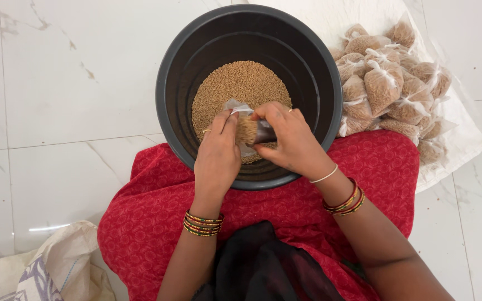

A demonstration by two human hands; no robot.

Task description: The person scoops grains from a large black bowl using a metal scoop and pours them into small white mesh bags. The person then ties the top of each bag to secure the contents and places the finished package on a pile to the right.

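A black round tub [308, 61] stands on the floor in front of me, with a heap of brown grain [235, 86] on its bottom. Over the near part of the tub, my left hand [217, 159] and my right hand [291, 139] both grip a small clear plastic bag [247, 129] that is partly filled with grain. The left hand pinches the bag's left side and the right hand holds its right side and top. The bag's lower part is hidden behind my fingers.
A pile of several tied clear bags of grain [386, 86] lies on a white sack [458, 134] to the right of the tub. A folded white sack [57, 273] lies at the lower left. My lap is covered in red cloth [157, 212]. The floor is white marble tile [68, 83].
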